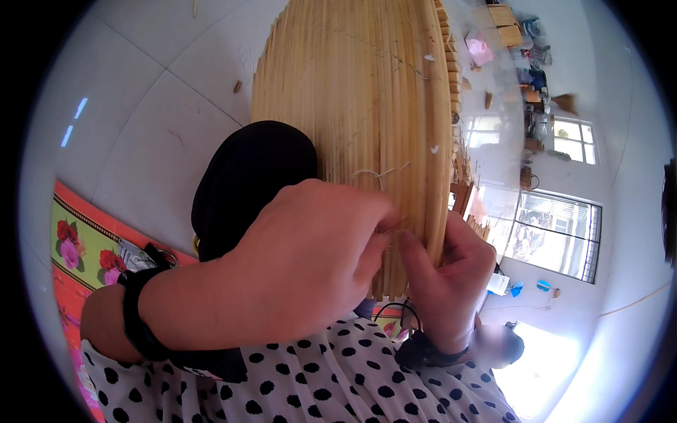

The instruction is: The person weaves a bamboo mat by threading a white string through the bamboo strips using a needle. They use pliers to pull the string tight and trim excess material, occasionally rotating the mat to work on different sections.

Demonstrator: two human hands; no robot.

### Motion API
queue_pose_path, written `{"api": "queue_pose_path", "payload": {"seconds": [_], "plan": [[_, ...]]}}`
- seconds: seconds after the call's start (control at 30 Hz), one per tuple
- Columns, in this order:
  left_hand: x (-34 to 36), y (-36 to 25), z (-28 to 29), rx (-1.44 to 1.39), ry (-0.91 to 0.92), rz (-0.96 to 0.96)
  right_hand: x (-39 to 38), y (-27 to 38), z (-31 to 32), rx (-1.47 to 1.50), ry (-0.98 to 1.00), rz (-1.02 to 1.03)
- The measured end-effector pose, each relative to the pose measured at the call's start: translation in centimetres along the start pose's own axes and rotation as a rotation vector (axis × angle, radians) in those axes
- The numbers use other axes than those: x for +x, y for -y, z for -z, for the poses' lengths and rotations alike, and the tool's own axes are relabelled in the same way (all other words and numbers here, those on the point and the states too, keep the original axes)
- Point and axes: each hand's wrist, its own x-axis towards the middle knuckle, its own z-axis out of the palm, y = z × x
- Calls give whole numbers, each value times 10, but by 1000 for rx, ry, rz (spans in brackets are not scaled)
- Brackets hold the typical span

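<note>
A long mat of thin straw-coloured sticks (338, 92), laid side by side and bound with fine string, stretches away in front of me. On its surface lies a loose pale string (381, 173). My left hand (317, 240) reaches over the near part of the mat, its thumb and finger pinched on what looks like a thin string; motion blurs the fingertips. Close beside it, my right hand (451, 275) is closed round the mat's right edge, thumb on top and fingers beyond the side. Fine strands show faintly between both hands.
A rounded black thing (254, 183) sits against the mat's left side, partly behind my left hand. Red-and-green flowered fabric (92, 243) lies at the left, over a tiled floor (155, 92). A person (499, 345) is at the lower right. Boxes (504, 25) and a window (557, 236) are farther off.
</note>
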Motion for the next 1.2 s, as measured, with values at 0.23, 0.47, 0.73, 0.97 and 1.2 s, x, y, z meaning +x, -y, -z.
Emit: {"api": "queue_pose_path", "payload": {"seconds": [0.23, 0.47, 0.73, 0.97, 1.2], "plan": [[1, -11, 5, 348, -36, -46, 3, 3, 1, -51, -3, 98], [-4, -16, 10, 347, -93, -13, 17, -9, 17, 128, 208, 331], [-21, -39, 19, 344, -137, 259, 26, -57, -16, 619, 320, 554], [-25, -48, 14, 538, -211, 294, 42, -77, -43, 842, 352, 648], [-18, -49, 2, 832, -250, 164, 53, -90, -53, 959, 372, 711]]}}
